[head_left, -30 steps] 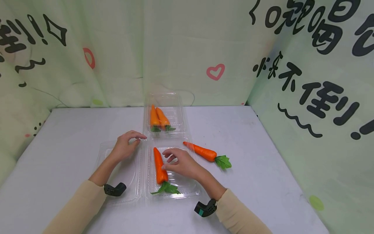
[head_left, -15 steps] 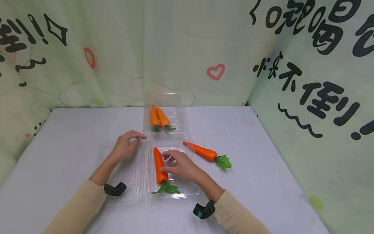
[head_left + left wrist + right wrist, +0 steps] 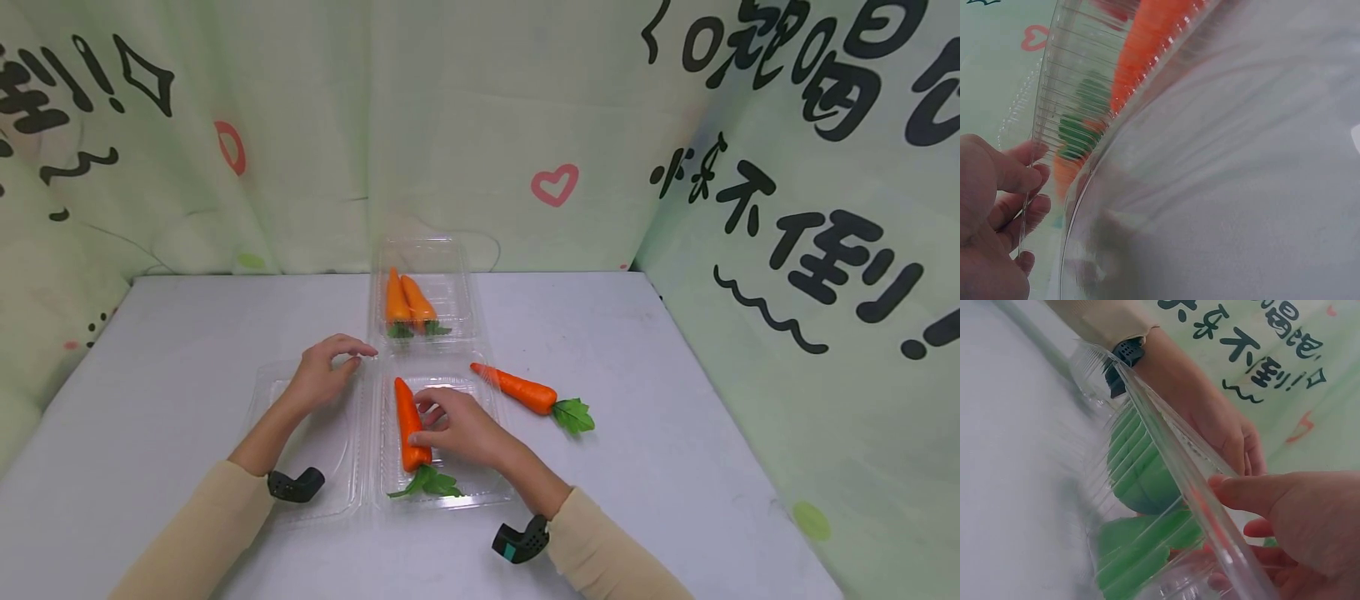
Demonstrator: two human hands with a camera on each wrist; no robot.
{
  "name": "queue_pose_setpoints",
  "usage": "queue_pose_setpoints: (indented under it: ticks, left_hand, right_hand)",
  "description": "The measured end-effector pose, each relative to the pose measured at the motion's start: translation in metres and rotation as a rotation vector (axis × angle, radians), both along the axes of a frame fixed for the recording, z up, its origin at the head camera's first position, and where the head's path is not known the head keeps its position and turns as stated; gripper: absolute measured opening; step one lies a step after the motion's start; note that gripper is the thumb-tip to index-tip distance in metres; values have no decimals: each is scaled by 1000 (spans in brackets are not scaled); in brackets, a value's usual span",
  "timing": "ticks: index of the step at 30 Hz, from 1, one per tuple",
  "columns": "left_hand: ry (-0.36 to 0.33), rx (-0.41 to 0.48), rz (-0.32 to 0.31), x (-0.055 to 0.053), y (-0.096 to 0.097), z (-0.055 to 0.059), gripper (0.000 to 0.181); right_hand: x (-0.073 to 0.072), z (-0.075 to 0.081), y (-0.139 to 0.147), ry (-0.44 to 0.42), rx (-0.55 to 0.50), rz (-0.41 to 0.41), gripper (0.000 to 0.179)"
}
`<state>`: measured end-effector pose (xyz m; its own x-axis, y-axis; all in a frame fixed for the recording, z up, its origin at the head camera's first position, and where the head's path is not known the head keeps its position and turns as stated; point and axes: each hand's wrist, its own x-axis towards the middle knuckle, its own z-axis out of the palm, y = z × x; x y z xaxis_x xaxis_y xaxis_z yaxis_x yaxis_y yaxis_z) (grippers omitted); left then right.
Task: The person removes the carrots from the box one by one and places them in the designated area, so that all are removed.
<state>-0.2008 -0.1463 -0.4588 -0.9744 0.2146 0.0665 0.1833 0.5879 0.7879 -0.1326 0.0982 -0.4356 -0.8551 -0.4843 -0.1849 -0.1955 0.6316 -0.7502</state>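
Observation:
A clear plastic clamshell container (image 3: 480, 492) lies spread on the table, its lid half (image 3: 262, 400) to the left. My left hand (image 3: 321, 377) pinches its far edge, thumb and fingers on either side of the rim (image 3: 1027, 209) in the left wrist view. An orange carrot (image 3: 406, 412) with a green leafy top (image 3: 435, 482) lies in the right half. My right hand (image 3: 468, 429) is over that half, fingers loosely bent, thumb overlapping the carrot and index fingertip at its side. The right wrist view shows this hand (image 3: 1310, 531) behind the clear wall.
Behind stands another clear container (image 3: 463, 292) with two lighter orange carrots (image 3: 397, 300) inside. One more carrot (image 3: 528, 392) lies on the table (image 3: 637, 500) to the right, its tip beside the container. A printed curtain (image 3: 450, 125) hangs along the back and sides.
My right hand has shifted slightly left and nearer to me, its thumb now further over the carrot. The left hand, container and carrots have stayed in place.

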Motion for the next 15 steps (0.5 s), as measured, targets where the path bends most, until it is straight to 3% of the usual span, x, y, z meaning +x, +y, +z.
queue_pose_setpoints:
  ticks: [9, 15]
  left_hand:
    - [-4, -2, 3, -1, 0, -3, 26]
    - [44, 1, -24, -2, -2, -4, 27]
  right_hand:
    - [0, -4, -2, -23, 33, -6, 59]
    - [0, -5, -3, -45, 51, 7, 65]
